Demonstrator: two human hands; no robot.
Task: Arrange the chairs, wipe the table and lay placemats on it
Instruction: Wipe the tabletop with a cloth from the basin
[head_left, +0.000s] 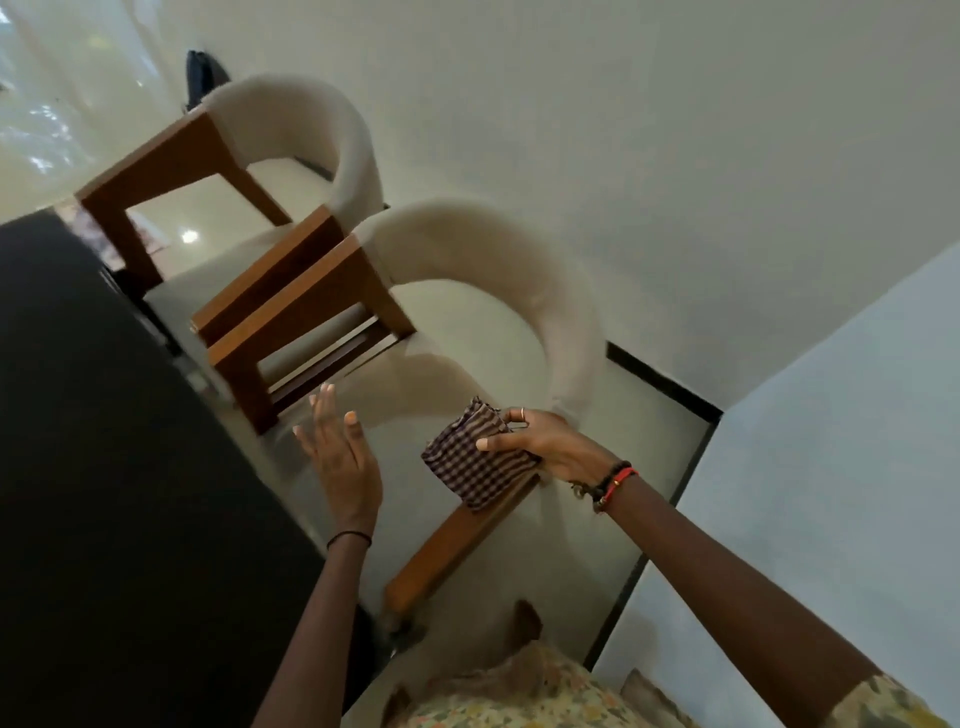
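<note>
The view is strongly tilted. Two chairs with cream curved backs and brown wooden arms stand side by side along the dark table (104, 467). The near chair (498, 291) is right in front of me, the far chair (296, 124) beyond it. My right hand (545, 447) holds a folded brown-and-white checked cloth (478, 462) above the near chair's right wooden arm (457, 545). Over the near chair's seat, my left hand (337, 447) is open with fingers spread, touching nothing.
A white wall with a black skirting strip (665, 384) runs behind the chairs. A pale blue wall corner (831, 441) juts out at the right. A dark object (202, 73) stands behind the far chair. Glossy pale floor shows between the chair legs.
</note>
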